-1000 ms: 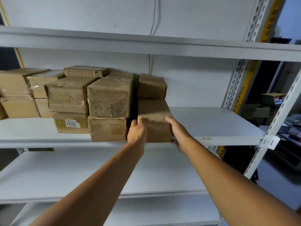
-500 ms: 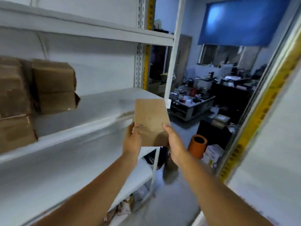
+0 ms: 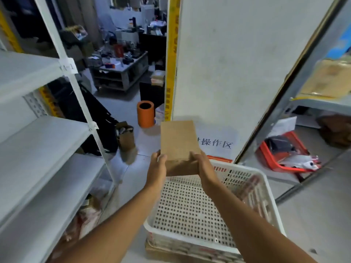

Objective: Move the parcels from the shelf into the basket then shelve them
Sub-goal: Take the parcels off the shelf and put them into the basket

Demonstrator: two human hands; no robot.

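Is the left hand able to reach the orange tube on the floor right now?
Probably not. The left hand and right hand both hold the brown parcel above the white basket. The orange tube stands farther off on the floor, beyond the parcel.

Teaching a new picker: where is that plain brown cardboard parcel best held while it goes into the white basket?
By its two long side faces, near the end closest to you, as the left hand and right hand do; the plain brown cardboard parcel is narrow and flat-sided.

A plain brown parcel (image 3: pixel 177 141), a white perforated basket (image 3: pixel 191 207), an orange cylinder (image 3: pixel 145 116).
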